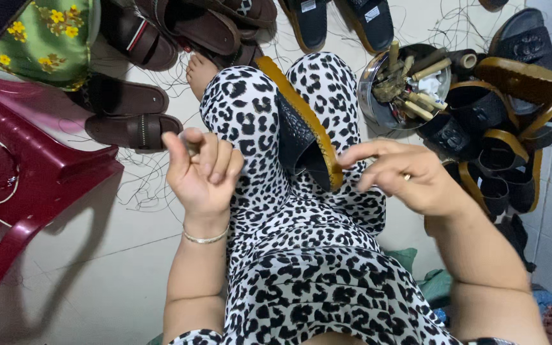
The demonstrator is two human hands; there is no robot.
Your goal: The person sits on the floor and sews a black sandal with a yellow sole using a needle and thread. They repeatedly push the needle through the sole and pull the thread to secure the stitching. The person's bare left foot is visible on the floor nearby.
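A black sandal with a tan sole [301, 121] stands on edge, wedged between my knees in spotted black-and-white trousers [289, 255]. My left hand [202, 169] is raised just left of the sandal with its fingers curled and a small pale thing pinched between thumb and forefinger. My right hand [410, 176], blurred and wearing a ring, reaches in from the right. Its fingers are stretched out and its fingertips are close to the sandal's sole edge; I see nothing in it.
A round metal bowl [370, 102] of spools and tools sits on the floor at upper right, beside a pile of black-and-tan sandals [499, 134]. Brown sandals [132, 131] lie at upper left. A dark red plastic chair [39, 172] stands at left. Loose threads litter the floor.
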